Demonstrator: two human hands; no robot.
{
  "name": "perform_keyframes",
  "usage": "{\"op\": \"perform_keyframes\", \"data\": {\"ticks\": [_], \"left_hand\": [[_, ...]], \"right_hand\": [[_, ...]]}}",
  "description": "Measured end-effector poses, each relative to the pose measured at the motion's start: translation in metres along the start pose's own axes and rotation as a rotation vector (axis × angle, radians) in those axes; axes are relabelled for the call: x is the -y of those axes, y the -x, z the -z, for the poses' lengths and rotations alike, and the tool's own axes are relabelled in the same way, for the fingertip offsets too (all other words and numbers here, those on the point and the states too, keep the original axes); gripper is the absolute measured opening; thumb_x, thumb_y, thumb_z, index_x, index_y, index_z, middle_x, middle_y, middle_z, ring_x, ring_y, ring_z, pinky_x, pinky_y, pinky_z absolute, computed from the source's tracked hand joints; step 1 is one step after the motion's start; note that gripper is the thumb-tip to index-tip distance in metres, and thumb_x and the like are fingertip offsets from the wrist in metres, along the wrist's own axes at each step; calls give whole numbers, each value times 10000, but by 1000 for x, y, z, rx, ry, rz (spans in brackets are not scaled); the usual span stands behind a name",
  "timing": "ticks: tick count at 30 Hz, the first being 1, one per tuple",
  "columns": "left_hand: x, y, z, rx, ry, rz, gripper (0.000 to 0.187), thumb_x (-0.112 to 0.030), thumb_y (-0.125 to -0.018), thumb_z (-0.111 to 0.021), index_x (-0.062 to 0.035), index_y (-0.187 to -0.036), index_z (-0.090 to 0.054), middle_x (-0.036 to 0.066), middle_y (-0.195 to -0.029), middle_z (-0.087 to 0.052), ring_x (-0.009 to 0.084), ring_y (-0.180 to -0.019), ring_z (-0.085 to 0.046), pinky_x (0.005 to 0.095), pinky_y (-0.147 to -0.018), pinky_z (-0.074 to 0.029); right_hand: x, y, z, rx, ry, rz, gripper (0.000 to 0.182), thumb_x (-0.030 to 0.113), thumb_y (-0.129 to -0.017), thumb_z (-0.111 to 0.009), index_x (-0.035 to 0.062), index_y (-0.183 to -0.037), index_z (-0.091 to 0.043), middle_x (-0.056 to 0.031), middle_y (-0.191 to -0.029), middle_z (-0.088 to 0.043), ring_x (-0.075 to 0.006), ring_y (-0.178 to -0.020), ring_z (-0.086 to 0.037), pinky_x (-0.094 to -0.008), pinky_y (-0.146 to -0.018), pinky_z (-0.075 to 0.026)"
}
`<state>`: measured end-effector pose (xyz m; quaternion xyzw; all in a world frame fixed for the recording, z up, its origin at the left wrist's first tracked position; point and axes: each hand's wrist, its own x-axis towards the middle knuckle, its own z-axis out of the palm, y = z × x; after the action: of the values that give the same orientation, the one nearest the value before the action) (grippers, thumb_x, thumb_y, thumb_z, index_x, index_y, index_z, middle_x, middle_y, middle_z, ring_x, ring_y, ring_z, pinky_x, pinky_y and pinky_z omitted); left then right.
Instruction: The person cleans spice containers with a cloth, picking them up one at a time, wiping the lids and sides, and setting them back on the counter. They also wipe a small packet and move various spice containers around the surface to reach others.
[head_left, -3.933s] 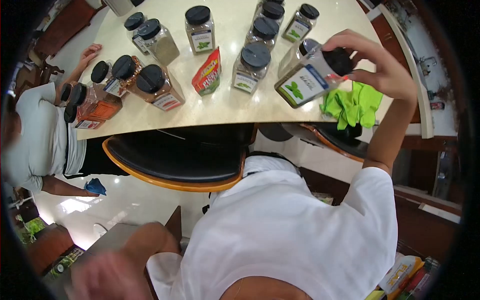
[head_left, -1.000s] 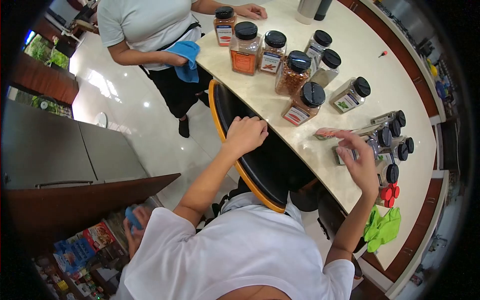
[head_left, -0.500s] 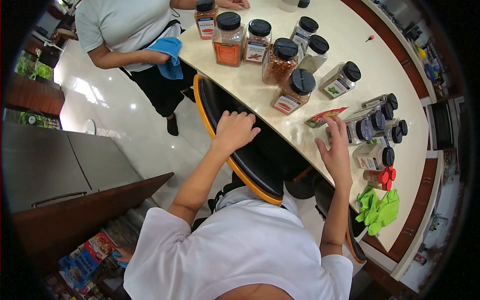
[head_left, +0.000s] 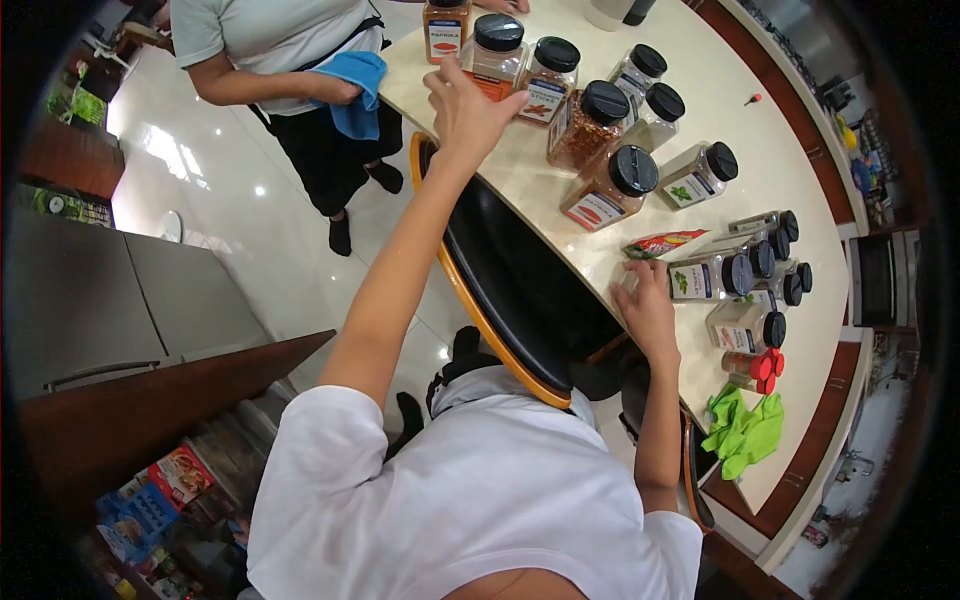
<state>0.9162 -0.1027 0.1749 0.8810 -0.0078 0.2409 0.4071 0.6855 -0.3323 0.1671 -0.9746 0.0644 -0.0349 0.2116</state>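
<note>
My left hand (head_left: pixel 468 118) reaches over the table edge with thumb and fingers apart, right in front of a clear spice jar with an orange label (head_left: pixel 493 62), and partly covers that label. Beside it stand a paprika jar (head_left: pixel 446 32) and a cinnamon sticks jar (head_left: pixel 548 82). My right hand (head_left: pixel 648 312) rests at the near table edge, fingers bent and apart from the thumb, holding nothing visible. Close to its fingertips lie a red and green packet (head_left: pixel 664 243) and a spice jar on its side with a green leaf label (head_left: pixel 705 277).
More black-lidded jars stand mid-table, including a large paprika jar (head_left: pixel 612 190). Several jars lie on their sides at right, near small red-capped bottles (head_left: pixel 752 368) and a green cloth (head_left: pixel 745 430). A black chair (head_left: pixel 520 280) is against the table. A person holds a blue cloth (head_left: pixel 355 90).
My left hand has moved from the chair back up and forward to the orange-labelled jar. My right hand has lowered slightly toward the table edge, its fingers more bent.
</note>
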Motion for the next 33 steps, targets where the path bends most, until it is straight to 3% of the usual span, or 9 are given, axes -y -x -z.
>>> {"op": "perform_keyframes", "data": {"ticks": [6,10,13,18,19,20,26,28,33], "left_hand": [[11,-34,3,101,-16,44,964,-339,-582,-800,53,-1298,-288,245,-1169,-415,384,-1077,-492,411,-909,-440],[64,-71,29,276,270,-163,940,-237,-579,-755,65,-1332,-281,271,-1190,-534,348,-1093,-558,349,-949,-430],[76,-83,46,248,136,-279,903,-250,-613,-756,64,-1329,-305,250,-1203,-537,340,-1109,-547,347,-950,-426],[28,-76,59,153,62,-105,890,-432,-647,-789,-8,-1328,-405,208,-1275,-486,279,-1184,-479,383,-993,-383],[4,-72,61,-5,11,-70,765,-405,-614,-781,48,-1158,-491,262,-1055,-595,366,-1010,-575,411,-875,-453],[1,-73,64,-6,10,-66,765,-405,-614,-781,48,-1158,-491,262,-1055,-595,366,-1010,-575,411,-875,-453],[20,-92,78,383,332,-1,566,-198,-645,-730,58,-1109,-531,156,-1001,-620,211,-924,-598,305,-823,-468],[24,-97,84,479,402,-111,526,-146,-664,-696,62,-1121,-539,99,-987,-613,145,-893,-575,271,-808,-460],[31,-98,86,546,518,-55,553,-121,-677,-676,46,-1181,-522,85,-1013,-599,148,-923,-562,262,-836,-439]], "right_hand": [[-1,3,1,22,47,6,343,120,-768,-663,84,-1075,-514,-168,-1123,-460,-380,-1042,-497,-438,-835,-442],[-6,8,1,8,19,51,364,123,-768,-660,94,-1099,-514,-156,-1125,-458,-369,-1043,-499,-437,-842,-441],[-4,8,1,-10,22,56,363,122,-770,-657,93,-1102,-514,-152,-1125,-457,-363,-1041,-499,-436,-844,-441],[-8,8,-7,-31,33,63,349,115,-777,-649,86,-1099,-518,-152,-1121,-457,-364,-1029,-491,-440,-849,-436],[-7,8,-7,-35,23,59,344,113,-779,-648,85,-1098,-519,-151,-1118,-459,-367,-1026,-487,-442,-853,-431],[-7,8,-6,-42,14,56,340,112,-782,-646,85,-1096,-520,-151,-1114,-461,-370,-1023,-483,-445,-857,-427],[-12,12,-11,-82,31,92,346,112,-788,-642,77,-1109,-520,-160,-1118,-463,-373,-1034,-469,-445,-874,-413],[-12,13,-13,-99,43,106,348,112,-788,-640,75,-1113,-522,-163,-1121,-464,-372,-1032,-468,-444,-874,-412],[-12,14,-16,-130,83,117,350,112,-787,-637,73,-1117,-528,-168,-1121,-469,-369,-1022,-469,-442,-873,-411]]}}
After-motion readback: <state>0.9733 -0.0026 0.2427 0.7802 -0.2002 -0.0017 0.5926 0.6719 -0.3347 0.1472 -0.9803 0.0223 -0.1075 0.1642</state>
